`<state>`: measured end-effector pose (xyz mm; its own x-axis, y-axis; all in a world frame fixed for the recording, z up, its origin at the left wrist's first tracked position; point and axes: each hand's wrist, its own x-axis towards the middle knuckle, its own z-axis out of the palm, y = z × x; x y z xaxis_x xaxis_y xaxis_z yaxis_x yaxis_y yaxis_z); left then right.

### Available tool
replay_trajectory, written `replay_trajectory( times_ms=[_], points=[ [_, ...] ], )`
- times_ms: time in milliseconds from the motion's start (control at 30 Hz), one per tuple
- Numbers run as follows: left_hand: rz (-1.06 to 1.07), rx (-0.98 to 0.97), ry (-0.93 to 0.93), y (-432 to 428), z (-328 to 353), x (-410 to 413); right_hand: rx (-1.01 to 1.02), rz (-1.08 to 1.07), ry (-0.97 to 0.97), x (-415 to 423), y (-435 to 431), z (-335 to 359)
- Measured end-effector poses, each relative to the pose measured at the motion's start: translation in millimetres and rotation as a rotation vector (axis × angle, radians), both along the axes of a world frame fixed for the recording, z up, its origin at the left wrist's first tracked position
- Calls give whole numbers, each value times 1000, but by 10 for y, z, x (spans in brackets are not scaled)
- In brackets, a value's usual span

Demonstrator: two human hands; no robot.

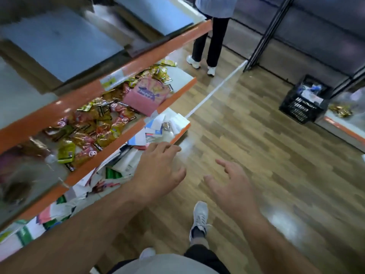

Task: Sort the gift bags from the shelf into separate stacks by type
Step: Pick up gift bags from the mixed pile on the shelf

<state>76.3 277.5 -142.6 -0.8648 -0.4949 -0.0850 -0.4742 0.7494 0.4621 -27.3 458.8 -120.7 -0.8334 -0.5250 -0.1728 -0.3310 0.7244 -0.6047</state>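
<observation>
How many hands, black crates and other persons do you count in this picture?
Hands: 2, the left hand and the right hand, both holding nothing
Black crate: 1
Other person: 1
Total: 4

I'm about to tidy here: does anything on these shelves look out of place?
Yes. The gift bags on the lower shelf lie in a jumbled, overlapping heap, not stacks; the snack packets above are strewn loosely too.

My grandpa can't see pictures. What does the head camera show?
A person's left hand and right hand, open and empty, reach toward a low orange-edged shelf heaped with gift bags. The shelf above holds snack packets and a pink bag; another person stands down the aisle.
</observation>
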Motion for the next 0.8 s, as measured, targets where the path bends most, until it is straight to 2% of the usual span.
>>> replay_trajectory(
  times_ms=[233, 400, 567, 800],
  points=[
    [378, -67, -42, -516, 144, -693, -103, 341, -46, -1229, -1041, 24],
    [559, -102, -52, -787, 422, -1004, -161, 523, -88, -1802, -1686, 245],
    [717, -162, -26, -1195, 550, -1076, -163, 653, -108, -2004, -2308, 404],
    [869, -217, 141, -2025, 715, -850, -170, 778, 44, -1862, -3346, 644]
  ],
)
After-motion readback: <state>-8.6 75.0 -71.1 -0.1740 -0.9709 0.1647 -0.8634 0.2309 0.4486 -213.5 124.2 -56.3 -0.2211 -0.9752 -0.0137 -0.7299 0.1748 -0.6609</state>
